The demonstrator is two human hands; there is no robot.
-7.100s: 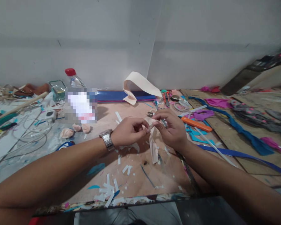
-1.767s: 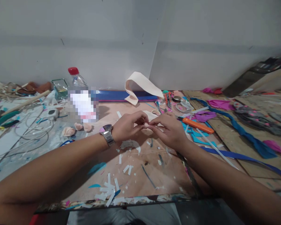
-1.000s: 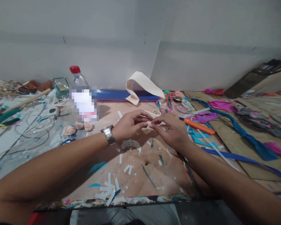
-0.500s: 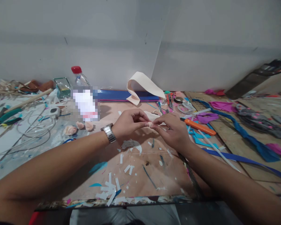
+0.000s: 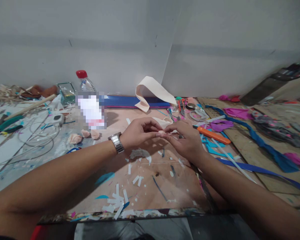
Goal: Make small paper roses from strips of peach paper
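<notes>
Between the fingertips of both hands is a small cream-peach rolled flower (image 5: 161, 132), mostly covered by the fingers. My left hand (image 5: 144, 131), with a metal watch on its wrist, pinches it from the left. From the right, my right hand (image 5: 183, 135) pinches the same piece. A pale cream strip (image 5: 162, 122) lies just behind the fingers, and I cannot tell whether it joins the flower. Finished-looking peach roses (image 5: 75, 138) rest on the table to the left. A longer cream strip (image 5: 152, 85) stands curled at the back.
A red-capped bottle (image 5: 86, 83) stands back left, before the wall. An orange utility knife (image 5: 213, 134) lies right of my right hand, among blue strips (image 5: 252, 168) and magenta scraps. White paper bits (image 5: 117, 200) litter the table front. Green-handled pliers (image 5: 8, 125) and a cable lie far left.
My fingers have shifted slightly around the small flower, and a little more of it shows between them. Both hands stay in nearly the same place; the table's things have not moved.
</notes>
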